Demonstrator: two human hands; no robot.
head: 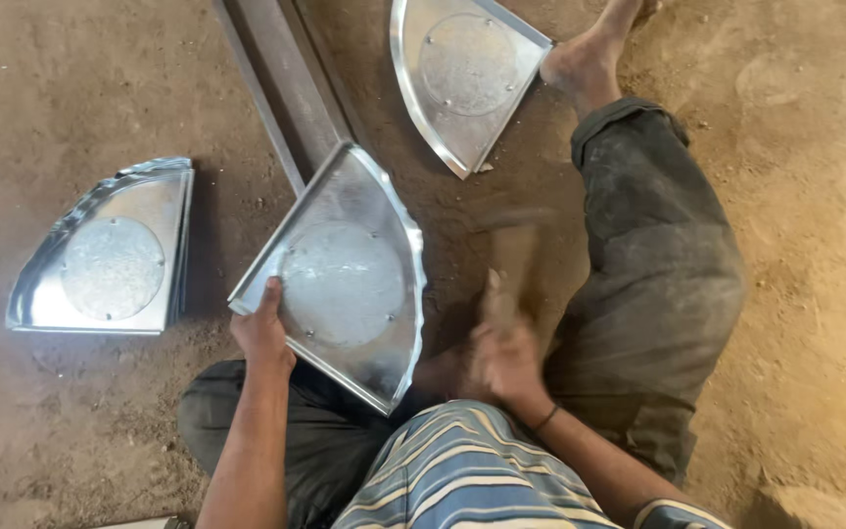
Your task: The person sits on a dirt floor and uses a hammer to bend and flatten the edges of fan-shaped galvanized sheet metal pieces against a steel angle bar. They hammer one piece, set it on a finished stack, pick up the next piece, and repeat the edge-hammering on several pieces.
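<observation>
1. A quarter-round sheet-metal tray (350, 274), shiny and stamped with a riveted disc at its centre, rests tilted on the end of a long steel rail (286, 83), above the lap of a person seated on the ground.
2. The left hand (262, 331) grips the tray's near-left straight edge, fingers curled over the rim and thumb on the inner face, just beside the disc.
3. The right hand (503, 358), motion-blurred, is clenched around the handle of a hammer (513, 250), whose smeared head hangs right of the tray's curved, crimped rim and apart from it.
4. A dark band circles the right wrist; the person wears a striped shirt (462, 470) and dusty dark trousers (658, 284), with one bare foot (589, 54) stretched forward.
5. A second tray of the same shape (467, 73) lies flat on the ground at top centre, its corner close to that foot.
6. A third matching tray (110, 255) lies well apart at left, its curved edge wavy and dented.
7. All three trays hold nothing; the surface beneath is brown packed dirt (70, 88).
</observation>
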